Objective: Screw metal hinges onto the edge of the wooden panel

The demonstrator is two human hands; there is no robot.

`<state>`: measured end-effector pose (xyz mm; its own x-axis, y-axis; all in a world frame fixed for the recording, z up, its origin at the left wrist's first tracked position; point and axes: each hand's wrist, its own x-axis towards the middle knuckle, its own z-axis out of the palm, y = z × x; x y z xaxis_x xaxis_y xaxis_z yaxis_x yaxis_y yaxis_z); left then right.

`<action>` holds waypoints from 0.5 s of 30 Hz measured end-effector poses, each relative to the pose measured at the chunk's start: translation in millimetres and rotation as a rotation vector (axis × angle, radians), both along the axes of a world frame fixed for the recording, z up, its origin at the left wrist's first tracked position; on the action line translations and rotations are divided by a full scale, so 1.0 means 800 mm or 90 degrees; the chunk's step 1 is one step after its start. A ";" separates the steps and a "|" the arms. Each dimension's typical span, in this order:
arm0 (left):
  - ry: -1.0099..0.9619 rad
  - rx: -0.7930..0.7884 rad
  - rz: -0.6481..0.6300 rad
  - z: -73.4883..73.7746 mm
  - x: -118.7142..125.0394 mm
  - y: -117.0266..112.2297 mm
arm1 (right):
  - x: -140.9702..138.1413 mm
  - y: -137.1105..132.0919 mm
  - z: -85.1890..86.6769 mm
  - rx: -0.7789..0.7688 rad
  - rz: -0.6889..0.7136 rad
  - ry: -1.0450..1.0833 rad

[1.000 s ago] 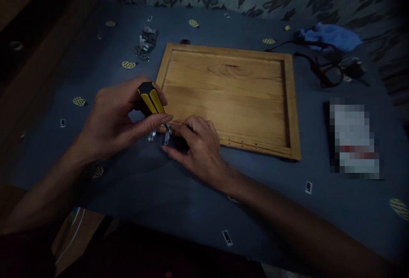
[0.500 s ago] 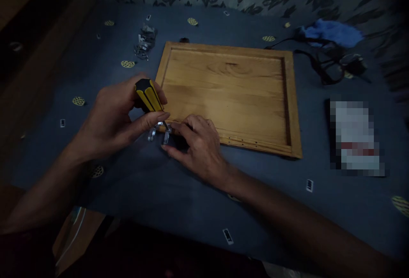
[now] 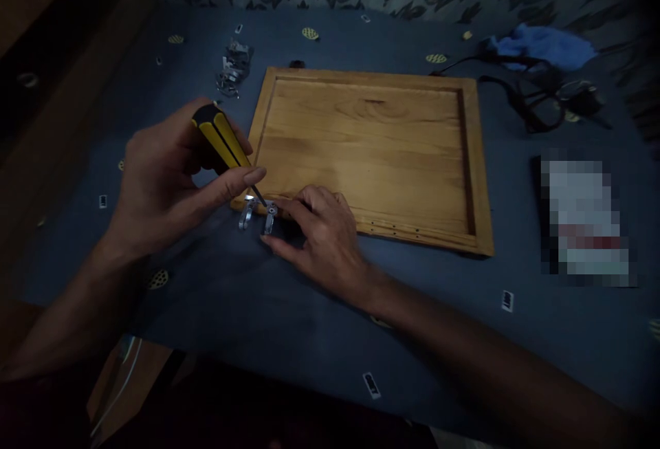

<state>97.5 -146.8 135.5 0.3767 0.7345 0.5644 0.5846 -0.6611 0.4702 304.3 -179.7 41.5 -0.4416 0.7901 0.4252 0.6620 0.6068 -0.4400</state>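
Observation:
A wooden panel [image 3: 366, 146] with a raised frame lies flat on the table. My left hand [image 3: 170, 174] is closed round the yellow and black handle of a screwdriver [image 3: 223, 138], which leans with its shaft pointing down to the right. Its tip is at a shiny metal hinge [image 3: 269, 218] on the panel's near-left edge. Thumb and index finger of my right hand [image 3: 322, 239] grip this hinge from the right, and the other fingers rest on the panel's near rail. The hinge's far side is partly hidden by the fingers.
More metal hinges [image 3: 234, 71] lie in a heap at the back left. Dark-framed glasses [image 3: 536, 108] and a blue cloth [image 3: 549, 47] are at the back right, above a blurred-out box-shaped item [image 3: 585, 218]. Small dark holes line the panel's near rail.
The screwdriver's handle has tilted and shifted left with my left hand, its tip staying at the hinge. My right hand keeps its hold. The view has shifted slightly.

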 end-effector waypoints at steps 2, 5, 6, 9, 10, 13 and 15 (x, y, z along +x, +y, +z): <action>-0.002 0.011 -0.024 -0.001 0.001 0.001 | 0.000 -0.001 0.000 0.005 0.001 0.007; -0.034 0.014 -0.047 -0.003 0.001 0.004 | 0.000 -0.001 0.002 -0.002 0.002 0.008; -0.039 0.010 -0.042 -0.004 0.001 0.004 | 0.000 -0.001 0.002 -0.008 0.003 0.006; -0.043 0.005 -0.040 -0.004 0.001 0.005 | 0.001 -0.001 0.003 -0.024 0.006 0.001; -0.040 0.007 -0.043 -0.004 0.002 0.005 | 0.000 0.000 0.003 -0.026 0.005 0.001; -0.026 0.017 -0.055 -0.005 0.002 0.005 | 0.000 0.000 0.003 -0.016 0.000 0.007; -0.017 0.012 -0.053 -0.005 0.003 0.004 | 0.000 0.000 0.003 -0.008 0.002 0.012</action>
<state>99.6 -143.2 131.2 0.4211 0.6898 0.5889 0.5143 -0.7164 0.4714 304.2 -179.8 43.7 -0.4356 0.7941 0.4238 0.6517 0.6030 -0.4600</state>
